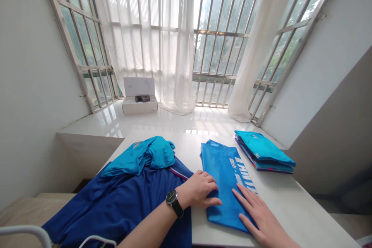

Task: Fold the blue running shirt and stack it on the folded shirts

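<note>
A folded bright-blue T-shirt (225, 186) lies on a white table (293, 209) with a hand on each side: the left hand (199, 190), a wristwatch (173, 201) on its wrist, rests flat and open against the shirt's left edge, and the right hand (258, 213) lies open, fingers spread, over its right edge, neither gripping. A stack of folded shirts (263, 153) sits at one o'clock, a rumpled navy garment (122, 201) at nine o'clock

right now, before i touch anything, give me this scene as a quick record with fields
left hand: flat against the left edge of a folded blue shirt
right hand: fingers on that shirt's lower right edge
wrist: black wristwatch on the left
left of hands: dark blue garment under crumpled turquoise garment
right of hands: stack of folded turquoise shirts
surface: white table
beyond: open white box
</note>
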`<act>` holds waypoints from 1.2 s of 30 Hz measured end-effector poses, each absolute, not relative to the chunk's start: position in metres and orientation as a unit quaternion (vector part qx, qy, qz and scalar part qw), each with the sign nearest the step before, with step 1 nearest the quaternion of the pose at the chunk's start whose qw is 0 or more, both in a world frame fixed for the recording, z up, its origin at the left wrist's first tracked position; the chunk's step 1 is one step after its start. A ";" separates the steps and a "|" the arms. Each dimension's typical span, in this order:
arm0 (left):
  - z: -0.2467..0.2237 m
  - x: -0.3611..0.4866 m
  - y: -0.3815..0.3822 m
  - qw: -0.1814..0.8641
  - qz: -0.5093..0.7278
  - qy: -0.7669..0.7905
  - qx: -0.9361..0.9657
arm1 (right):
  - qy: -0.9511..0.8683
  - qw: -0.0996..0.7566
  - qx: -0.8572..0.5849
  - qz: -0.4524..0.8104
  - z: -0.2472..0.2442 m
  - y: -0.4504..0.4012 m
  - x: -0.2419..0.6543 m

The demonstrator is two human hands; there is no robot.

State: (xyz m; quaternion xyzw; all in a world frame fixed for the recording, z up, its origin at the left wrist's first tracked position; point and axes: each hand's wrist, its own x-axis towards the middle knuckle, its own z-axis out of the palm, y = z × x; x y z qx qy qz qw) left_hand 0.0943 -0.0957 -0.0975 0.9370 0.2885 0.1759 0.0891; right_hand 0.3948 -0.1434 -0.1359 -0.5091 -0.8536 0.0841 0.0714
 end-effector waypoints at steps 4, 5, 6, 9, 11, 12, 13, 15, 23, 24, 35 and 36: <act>-0.100 0.096 -0.097 0.085 0.179 0.277 0.940 | -0.856 0.073 -0.504 0.087 -0.133 -0.147 0.396; -0.100 0.096 -0.097 0.085 0.180 0.277 0.940 | -0.857 0.075 -0.503 0.087 -0.133 -0.147 0.396; -0.100 0.096 -0.097 0.086 0.181 0.277 0.940 | -0.857 0.078 -0.502 0.085 -0.134 -0.147 0.396; -0.100 0.097 -0.098 0.094 0.186 0.269 0.940 | -0.856 0.082 -0.504 0.078 -0.137 -0.146 0.398; -0.101 0.099 -0.100 0.106 0.193 0.253 0.942 | -0.856 0.082 -0.506 0.074 -0.140 -0.145 0.399; -0.102 0.100 -0.102 0.113 0.196 0.243 0.943 | -0.856 0.083 -0.505 0.073 -0.141 -0.145 0.400; -0.103 0.102 -0.103 0.119 0.199 0.233 0.944 | -0.857 0.084 -0.503 0.073 -0.142 -0.144 0.400; -0.105 0.106 -0.106 0.128 0.198 0.219 0.947 | -0.860 0.086 -0.497 0.073 -0.142 -0.143 0.401; -0.114 0.112 -0.105 0.138 0.197 0.190 0.952 | -0.865 0.082 -0.490 0.071 -0.144 -0.139 0.403; -0.114 0.112 -0.104 0.136 0.199 0.187 0.952 | -0.865 0.082 -0.490 0.070 -0.144 -0.139 0.403; -0.110 0.112 -0.104 0.101 0.166 0.198 0.961 | -0.859 0.102 -0.499 0.053 -0.146 -0.139 0.402; -0.109 0.112 -0.104 0.099 0.166 0.198 0.961 | -0.859 0.103 -0.500 0.052 -0.147 -0.139 0.402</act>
